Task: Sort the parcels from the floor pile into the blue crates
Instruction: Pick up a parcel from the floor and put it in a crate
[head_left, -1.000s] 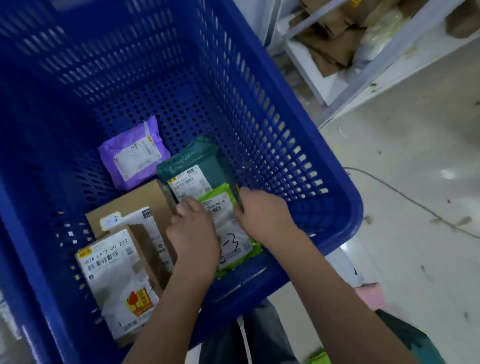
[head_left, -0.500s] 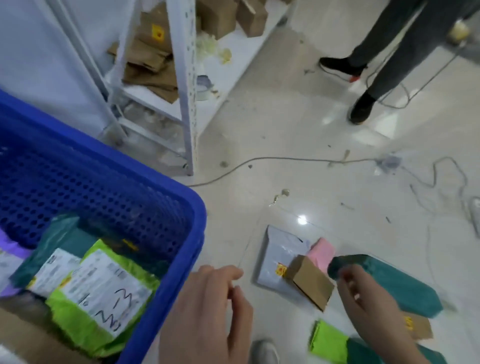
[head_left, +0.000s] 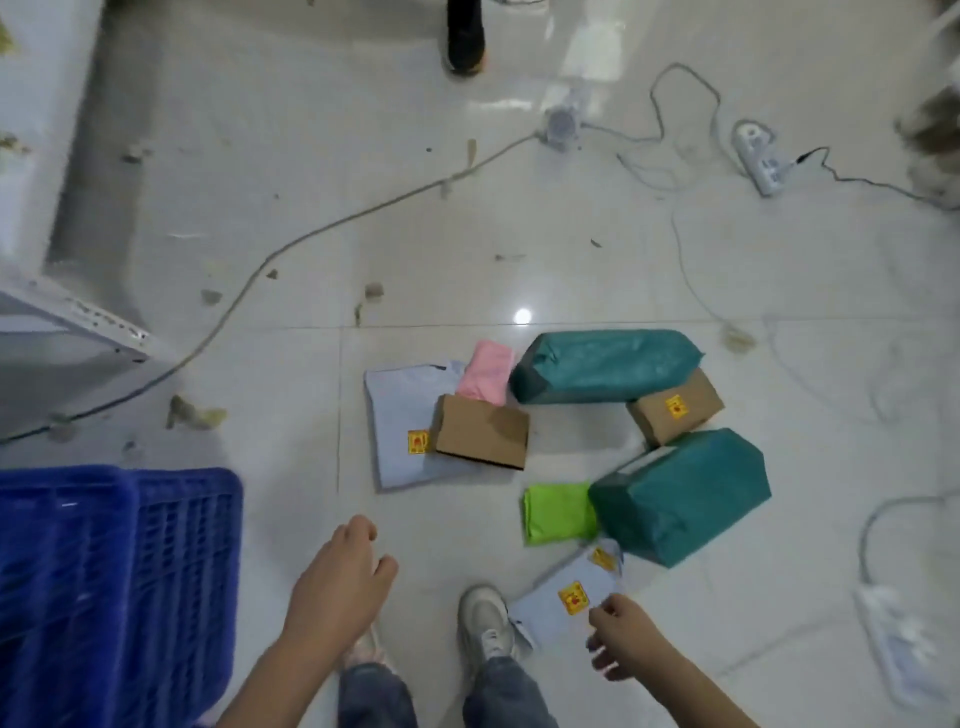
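The floor pile lies ahead of me: a pale blue mailer, a pink packet, a brown box, two teal parcels, a second brown box, a lime green packet and a pale blue mailer with a yellow sticker by my shoe. A blue crate stands at the lower left. My left hand hangs over the floor, fingers loosely curled, holding nothing. My right hand hovers at the near edge of the stickered mailer, fingers spread, holding nothing.
Cables run across the tiled floor, with power strips at the upper right and right edge. A white shelf frame stands at the left. Another person's shoe is at the top. My own shoes are below.
My view swung from inside the crate to the floor pile. Both hands left the green parcel in the crate and moved out over the floor, the right one down to the stickered mailer.
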